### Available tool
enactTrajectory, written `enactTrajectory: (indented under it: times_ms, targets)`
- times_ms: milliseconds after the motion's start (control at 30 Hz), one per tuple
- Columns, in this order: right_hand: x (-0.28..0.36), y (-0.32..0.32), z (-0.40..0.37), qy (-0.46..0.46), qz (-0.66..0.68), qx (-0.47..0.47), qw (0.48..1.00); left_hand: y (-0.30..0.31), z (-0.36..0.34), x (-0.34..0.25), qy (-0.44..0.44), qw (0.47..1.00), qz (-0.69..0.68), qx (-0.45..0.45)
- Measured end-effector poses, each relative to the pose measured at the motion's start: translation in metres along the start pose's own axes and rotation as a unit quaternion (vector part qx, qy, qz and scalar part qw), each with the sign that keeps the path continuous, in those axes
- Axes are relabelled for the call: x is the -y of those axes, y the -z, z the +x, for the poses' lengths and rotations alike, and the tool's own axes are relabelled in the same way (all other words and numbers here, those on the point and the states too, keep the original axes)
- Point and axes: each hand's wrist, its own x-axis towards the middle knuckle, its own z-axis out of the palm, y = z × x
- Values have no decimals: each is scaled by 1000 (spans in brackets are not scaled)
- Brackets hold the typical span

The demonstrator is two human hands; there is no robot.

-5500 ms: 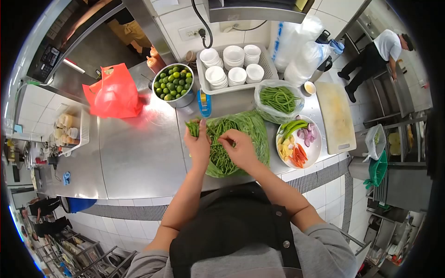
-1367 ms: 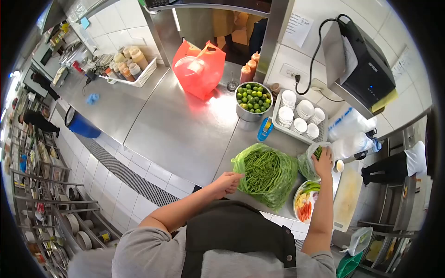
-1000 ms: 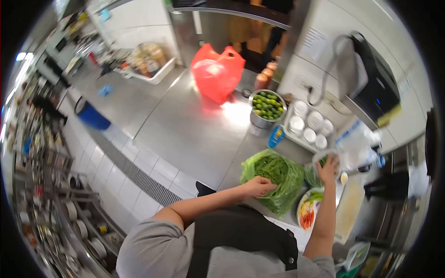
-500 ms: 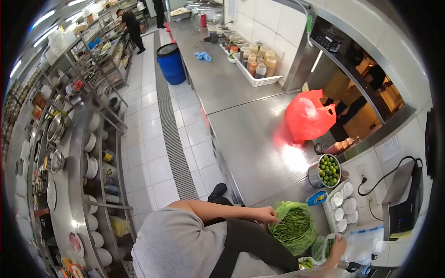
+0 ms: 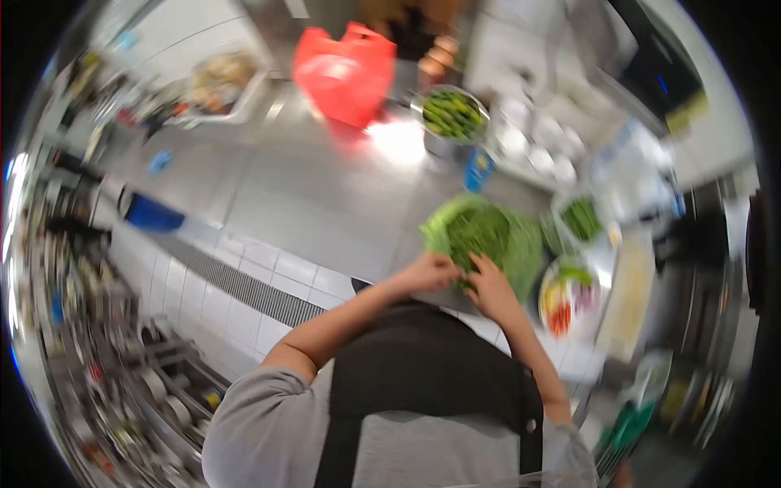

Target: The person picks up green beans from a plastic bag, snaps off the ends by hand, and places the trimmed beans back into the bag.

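Note:
A thin green plastic bag (image 5: 439, 232) lies on the steel counter with its mouth spread, full of slim green beans (image 5: 480, 232). My left hand (image 5: 431, 273) is closed at the bag's near left side; blur hides what its fingers hold. Beside it, my right hand (image 5: 493, 291) reaches over the near part of the beans, fingers stretched out and touching them. A small gap separates the two hands, with some green between them. Right of the bag sits a clear container (image 5: 579, 220) of cut green pieces.
A plate of chopped vegetables (image 5: 569, 297) is at right, near a pale board (image 5: 630, 297). Behind stand a metal pot of limes (image 5: 447, 138), a blue packet (image 5: 478, 169), white cups (image 5: 545, 146) and a red plastic bag (image 5: 346, 77). Floor drain grating (image 5: 244, 285) runs left.
The view has swung right and blurred. My right hand has left the smaller container at right and come to the beans beside my left hand, which stays at the bag.

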Motion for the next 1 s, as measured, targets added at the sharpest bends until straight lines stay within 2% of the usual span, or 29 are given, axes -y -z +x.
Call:
enactTrajectory:
  times_ms: [33, 133, 233, 333, 433, 533, 667, 733, 800, 867, 900, 967, 1000]
  targets:
    - [3, -1, -10, -19, 9, -9, 1000, -1, 3, 0, -3, 999, -5, -36]
    - [11, -4, -36, -59, 12, -53, 997, 11, 8, -23, 27, 997, 31, -65]
    - [22, -9, -51, -89, 55, -98, 990, 30, 34, -18, 24, 995, 68, -62]
    - [30, -13, -57, -120, 57, -113, 985, 38, 64, -28, -24, 994, 85, -65]
    - [33, -22, -60, -155, 23, -111, 982, 34, 108, -32, -157, 950, 250, -98]
    - [37, -21, -63, -158, 15, -135, 978, 30, 151, -33, -218, 907, 327, -149]
    - [47, -21, -77, -184, 44, -161, 969, 25, 183, -43, -210, 870, 388, -221]
    - [53, -28, -86, -211, 59, -177, 959, 30, 198, -41, -194, 850, 456, -180]
    - [58, -43, -94, -232, 50, -192, 952, 26, 205, -45, -141, 841, 495, -168]
    - [66, -59, -98, -259, 72, -205, 941, 22, 213, -42, -209, 833, 484, -166]
    - [69, -64, -100, -260, 68, -200, 942, 17, 213, -45, -208, 824, 497, -177]
    - [75, -77, -100, -269, 60, -214, 937, 27, 230, -38, -255, 808, 518, -119]
    - [79, -77, -100, -278, 68, -220, 933, 26, 229, -37, -267, 816, 496, -131]
